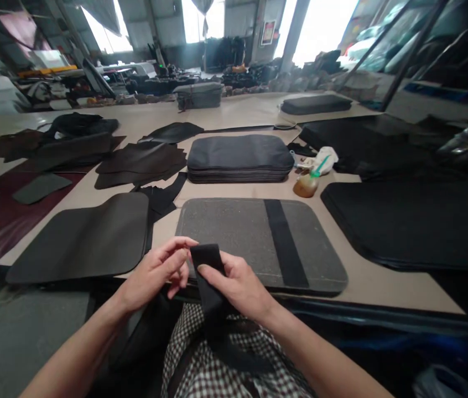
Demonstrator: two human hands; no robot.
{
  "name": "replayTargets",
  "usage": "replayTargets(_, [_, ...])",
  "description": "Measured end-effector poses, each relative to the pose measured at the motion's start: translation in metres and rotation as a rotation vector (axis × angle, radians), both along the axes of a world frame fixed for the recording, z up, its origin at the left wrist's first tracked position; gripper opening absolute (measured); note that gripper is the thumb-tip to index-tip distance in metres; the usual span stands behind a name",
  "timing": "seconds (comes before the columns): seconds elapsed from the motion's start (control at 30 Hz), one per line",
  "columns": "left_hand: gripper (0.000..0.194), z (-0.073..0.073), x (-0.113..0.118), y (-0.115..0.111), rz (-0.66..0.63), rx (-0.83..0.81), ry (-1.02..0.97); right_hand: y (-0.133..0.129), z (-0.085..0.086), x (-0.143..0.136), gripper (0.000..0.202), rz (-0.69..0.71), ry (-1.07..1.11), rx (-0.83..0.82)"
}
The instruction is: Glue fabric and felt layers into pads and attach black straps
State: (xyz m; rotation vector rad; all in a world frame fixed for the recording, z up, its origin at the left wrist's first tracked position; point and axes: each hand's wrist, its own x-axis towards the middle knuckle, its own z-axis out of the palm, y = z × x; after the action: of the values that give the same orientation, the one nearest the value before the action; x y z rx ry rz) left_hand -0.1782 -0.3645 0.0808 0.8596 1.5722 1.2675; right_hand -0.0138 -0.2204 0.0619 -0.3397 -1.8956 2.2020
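Observation:
My right hand [238,282] grips a black strap [209,276] between thumb and fingers, above the table's front edge. The strap's flat end points up, and the rest hangs over my lap in a loop. Beside it, my left hand [161,271] has its fingers bent and apart, the index fingertip at the strap's upper left corner. Whether that fingertip presses on the strap is hard to tell. Just beyond lies a grey rounded panel [229,232], with a black band [286,243] lying across its right part.
Behind the panel sits a stack of black rounded pieces [240,157]. A bottle of amber liquid [305,185] with a green top stands to its right, near a white cloth [326,159]. Dark panels lie left [88,237] and right [416,221], overhanging the table's front edge at left.

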Motion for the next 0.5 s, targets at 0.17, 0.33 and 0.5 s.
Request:
replayTargets(0.17, [0.033, 0.006, -0.014, 0.028, -0.11, -0.088, 0.153, 0.004, -0.002, -0.002, 0.025, 0.003, -0.058, 0.11])
replayTargets(0.33, [0.038, -0.006, -0.056, 0.077, -0.055, -0.046, 0.343, 0.004, -0.016, 0.01, 0.035, -0.145, -0.144, 0.268])
replayTargets(0.5, [0.032, -0.039, -0.104, 0.136, 0.006, 0.051, 0.742, 0.002, -0.031, 0.024, 0.052, -0.28, -0.164, 0.495])
